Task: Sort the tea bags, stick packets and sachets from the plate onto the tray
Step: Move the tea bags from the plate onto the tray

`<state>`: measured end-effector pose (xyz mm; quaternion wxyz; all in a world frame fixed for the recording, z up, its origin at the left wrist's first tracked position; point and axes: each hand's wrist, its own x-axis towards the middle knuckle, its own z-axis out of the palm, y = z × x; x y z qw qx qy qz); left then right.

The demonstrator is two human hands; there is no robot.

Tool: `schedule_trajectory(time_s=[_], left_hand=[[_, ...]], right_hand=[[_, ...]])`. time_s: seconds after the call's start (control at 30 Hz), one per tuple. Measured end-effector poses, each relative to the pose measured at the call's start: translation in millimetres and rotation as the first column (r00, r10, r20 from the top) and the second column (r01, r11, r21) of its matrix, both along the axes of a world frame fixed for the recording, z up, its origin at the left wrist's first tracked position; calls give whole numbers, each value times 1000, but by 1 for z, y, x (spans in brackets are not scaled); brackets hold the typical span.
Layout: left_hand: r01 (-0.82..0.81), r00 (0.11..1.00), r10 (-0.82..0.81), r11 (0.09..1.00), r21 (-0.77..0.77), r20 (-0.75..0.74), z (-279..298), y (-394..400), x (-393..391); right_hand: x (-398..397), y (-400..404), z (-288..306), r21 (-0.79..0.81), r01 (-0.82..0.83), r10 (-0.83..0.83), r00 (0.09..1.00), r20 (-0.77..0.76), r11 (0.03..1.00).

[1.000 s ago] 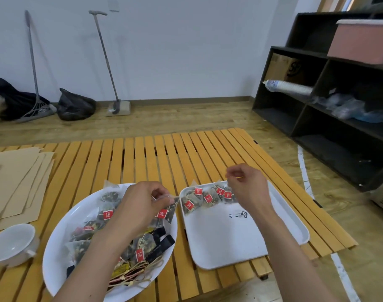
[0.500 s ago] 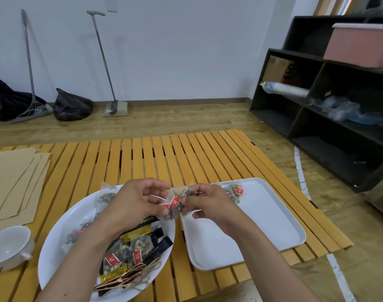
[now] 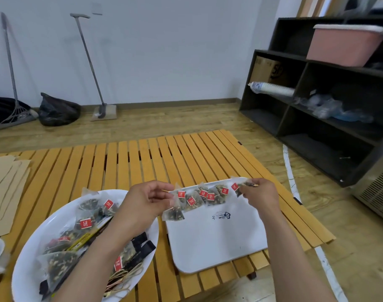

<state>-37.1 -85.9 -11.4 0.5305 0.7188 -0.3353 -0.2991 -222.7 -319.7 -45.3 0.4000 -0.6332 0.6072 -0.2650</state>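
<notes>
Both hands have drawn apart since half a second ago, when they met at the plate's edge. Now the left hand (image 3: 142,200) and right hand (image 3: 261,194) each pinch an end of a string of tea bags (image 3: 202,198) stretched over the far edge of the white tray (image 3: 216,243). Clear pyramid bags with red tags, dark stick packets and sachets (image 3: 140,247) still fill the white plate (image 3: 31,277) on the slatted table (image 3: 120,164).
</notes>
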Motion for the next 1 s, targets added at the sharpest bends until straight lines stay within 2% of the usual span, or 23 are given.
schedule_trajectory(time_s=[0.17, 0.3, 0.43, 0.7, 0.93, 1.0], left_hand=[[14, 1000, -15, 1000, 22, 6, -2, -6, -7], [6, 1000, -6, 1000, 20, 14, -2, -6, -7], [-1, 1000, 0, 1000, 28, 24, -2, -4, -6], [-1, 999, -1, 999, 36, 38, -3, -3, -2], [-19, 999, 18, 999, 32, 37, -3, -3, -3], [-26, 999, 25, 999, 29, 24, -3, -3, -3]], right_hand=[[1, -9, -14, 67, -25, 35, 988, -147, 997], [-4, -10, -11, -61, -32, 10, 943, -331, 998], [-2, -10, -16, -132, -9, -50, 899, -436, 991], [15, -6, -28, -25, -129, 118, 958, -263, 991], [10, -2, -15, -47, -135, 115, 947, -300, 990], [8, 5, 0, -135, -141, 93, 944, -316, 981]])
